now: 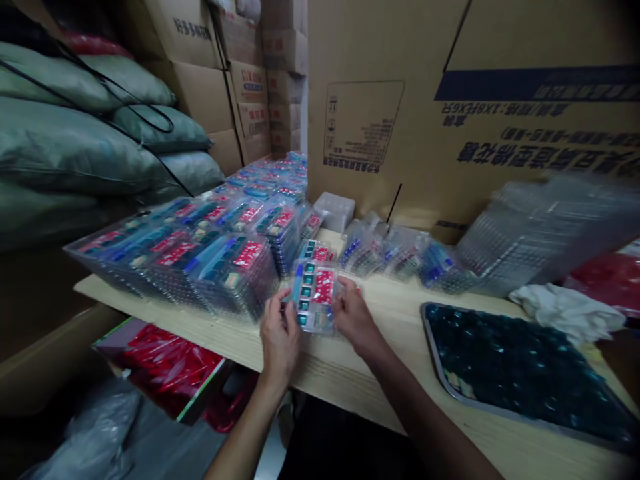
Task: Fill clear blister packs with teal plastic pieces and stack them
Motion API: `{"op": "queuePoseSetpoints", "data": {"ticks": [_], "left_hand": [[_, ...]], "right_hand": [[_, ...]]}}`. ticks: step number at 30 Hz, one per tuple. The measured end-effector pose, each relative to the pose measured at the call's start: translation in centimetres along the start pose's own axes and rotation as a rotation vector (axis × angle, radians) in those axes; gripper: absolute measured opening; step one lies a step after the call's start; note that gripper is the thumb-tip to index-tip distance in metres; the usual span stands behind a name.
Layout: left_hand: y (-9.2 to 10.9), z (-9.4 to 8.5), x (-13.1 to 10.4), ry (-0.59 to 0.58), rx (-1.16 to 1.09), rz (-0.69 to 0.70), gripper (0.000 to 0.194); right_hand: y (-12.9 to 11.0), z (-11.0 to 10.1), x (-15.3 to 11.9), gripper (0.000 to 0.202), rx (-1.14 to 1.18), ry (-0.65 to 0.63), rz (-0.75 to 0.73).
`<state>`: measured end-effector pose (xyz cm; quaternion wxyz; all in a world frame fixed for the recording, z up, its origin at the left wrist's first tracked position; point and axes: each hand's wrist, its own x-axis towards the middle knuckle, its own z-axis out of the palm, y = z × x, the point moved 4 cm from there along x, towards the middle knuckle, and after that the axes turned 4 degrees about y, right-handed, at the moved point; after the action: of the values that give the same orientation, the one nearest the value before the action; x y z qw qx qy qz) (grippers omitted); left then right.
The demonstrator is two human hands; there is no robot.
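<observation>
A clear plastic blister tray (311, 317) is held between my two hands over the wooden table. In it sit a blue stick-like piece, a column of dark green square pieces and a red packet with white marks. My left hand (280, 330) grips the tray's left edge, thumb toward the top. On the opposite edge, my right hand (354, 312) is closed with its fingers bent. Just behind it stands another filled tray (316, 249). Stacks of similar filled trays (233, 273) rise to the left of my left hand.
A shallow metal-rimmed tray (440, 381) of dark green pieces lies at the right, near a white cloth (565, 310). Empty clear trays (530, 227) lean behind it. A large cardboard box (380, 100) stands at the back. Below the table's left edge is a box of red wrapped things (167, 357).
</observation>
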<state>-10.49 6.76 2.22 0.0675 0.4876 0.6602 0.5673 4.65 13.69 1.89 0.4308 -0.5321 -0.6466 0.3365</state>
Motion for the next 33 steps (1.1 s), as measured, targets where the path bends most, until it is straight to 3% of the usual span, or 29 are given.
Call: {"op": "queuePoseSetpoints", "data": {"ticks": [3, 6, 9, 11, 15, 18, 23, 25, 27, 29, 33], "left_hand": [[-1.7, -1.9, -0.1, -0.015, 0.259, 0.126, 0.034], [-3.9, -1.8, -0.9, -0.049, 0.433, 0.199, 0.04], [-5.1, -1.1, -1.9, -0.031, 0.564, 0.256, 0.035], [-5.0, -0.7, -2.4, -0.028, 0.614, 0.302, 0.033], [-3.9, 0.0, -3.1, -0.19, 0.691, 0.432, 0.046], [-4.3, 0.7, -2.6, -0.314, 0.731, 0.475, 0.057], [-5.9, 1.7, -1.2, -0.373, 0.771, 0.45, 0.057], [-5.5, 2.0, -1.0, -0.355, 0.771, 0.434, 0.063], [-4.0, 2.5, -0.7, -0.303, 0.752, 0.416, 0.068], [-1.8, 3.5, -0.4, -0.27, 0.691, 0.422, 0.068], [3.5, 8.5, -0.4, -0.358, 0.481, 0.6, 0.053]], "right_hand": [[-1.0, 3.1, -0.6, 0.049, -0.215, -0.045, 0.038], [-2.4, 4.9, -1.4, 0.04, -0.39, -0.158, -0.03], [-4.0, 4.6, -2.2, 0.027, -0.542, -0.273, -0.136], [-4.9, 3.3, -2.4, 0.025, -0.594, -0.292, -0.194], [-4.3, -2.0, -1.6, 0.032, -0.654, -0.199, -0.225], [-0.9, -8.3, -0.6, 0.034, -0.791, -0.091, -0.125], [7.5, -21.3, -2.1, 0.04, -1.219, 0.116, 0.362], [10.3, -25.2, -3.8, 0.046, -1.308, 0.126, 0.523], [12.4, -27.4, -5.3, 0.052, -1.304, 0.085, 0.59], [13.4, -28.1, -6.1, 0.053, -1.272, 0.063, 0.564], [13.1, -28.0, -5.9, 0.042, -1.215, 0.147, 0.489]]}}
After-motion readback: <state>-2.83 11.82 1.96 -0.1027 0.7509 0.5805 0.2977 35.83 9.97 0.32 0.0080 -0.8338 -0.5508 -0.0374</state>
